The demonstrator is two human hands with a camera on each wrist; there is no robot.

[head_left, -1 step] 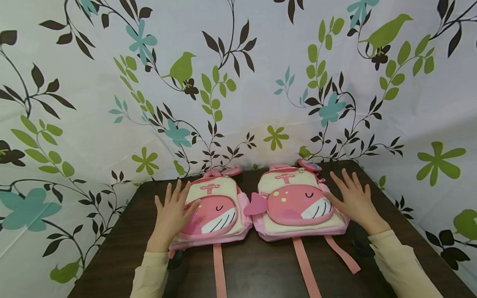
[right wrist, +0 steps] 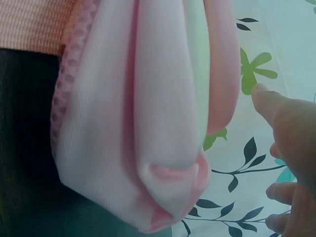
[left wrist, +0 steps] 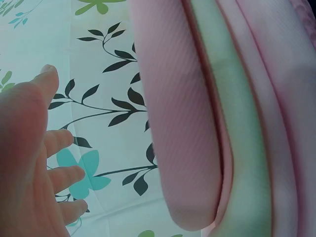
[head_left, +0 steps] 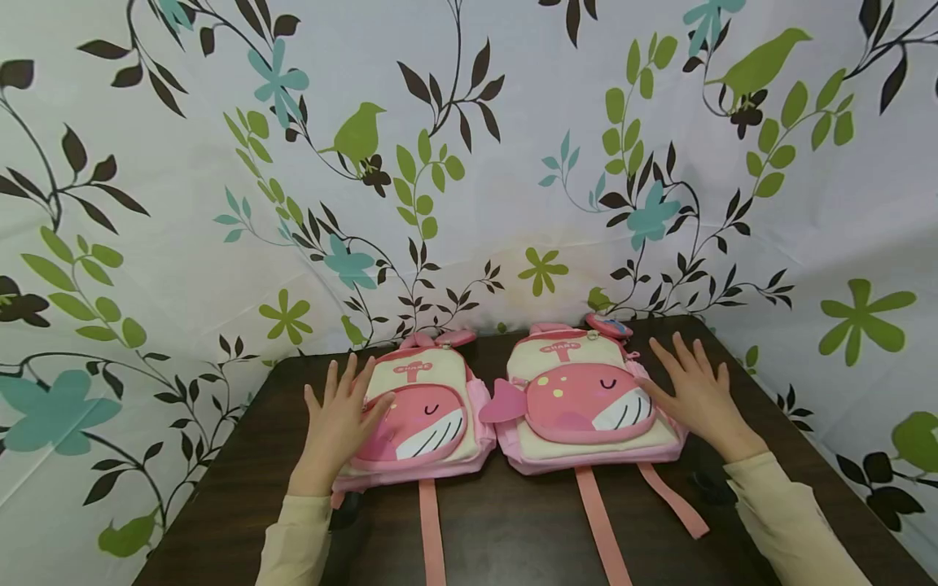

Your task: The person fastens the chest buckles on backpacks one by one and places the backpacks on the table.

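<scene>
Two small pink and cream backpacks lie side by side, each with a smiling pink whale on its front pocket. My left hand [head_left: 333, 427] is spread at the outer side of the left backpack [head_left: 432, 370], its thumb overlapping the whale in the head view. Spread likewise, my right hand [head_left: 699, 399] is by the outer side of the right backpack [head_left: 567, 452]. In the left wrist view a gap separates the hand [left wrist: 24, 163] from the bag's side [left wrist: 182, 123]. The right wrist view shows the fingers [right wrist: 279, 192] apart from the bag's pink bottom edge [right wrist: 163, 98].
Both bags are on a dark wooden table [head_left: 506, 529]. Peach straps [head_left: 432, 529] trail from them toward the front edge. A pink fin [head_left: 504, 400] sticks out between the bags. Behind and on both sides hangs a white cloth [head_left: 469, 203] printed with leaves, birds and flowers.
</scene>
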